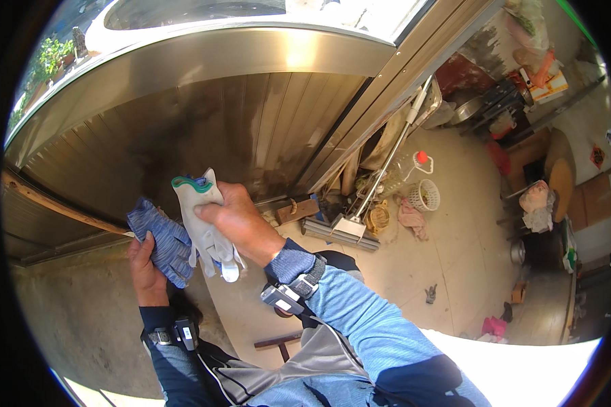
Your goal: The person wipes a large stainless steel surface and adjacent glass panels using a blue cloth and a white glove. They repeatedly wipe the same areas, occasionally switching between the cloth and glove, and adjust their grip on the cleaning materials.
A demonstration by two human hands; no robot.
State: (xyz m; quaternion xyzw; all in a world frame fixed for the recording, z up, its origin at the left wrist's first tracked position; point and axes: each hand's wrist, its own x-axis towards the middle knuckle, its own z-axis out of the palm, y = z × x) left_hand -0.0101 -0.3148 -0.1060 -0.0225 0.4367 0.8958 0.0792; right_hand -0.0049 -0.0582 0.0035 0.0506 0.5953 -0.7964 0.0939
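Note:
My left hand [147, 267] grips a blue knitted work glove [165, 241] between thumb and fingers at its left edge. In my right hand [242, 213] is a white work glove [198, 213] with a green-edged cuff, pinched near the cuff. Some blue fabric shows inside that cuff. The white glove's fingers hang down and partly cover the right side of the blue glove. Both hands are in front of a metal panel [280, 122].
A sponge mop [341, 229] leans against the metal frame. Beside it are a wooden block [298, 211], a white basket [424, 195], a plastic bottle with a red cap [402, 168] and a pink cloth [412, 217]. A small dark glove-like item [431, 294] lies on the floor.

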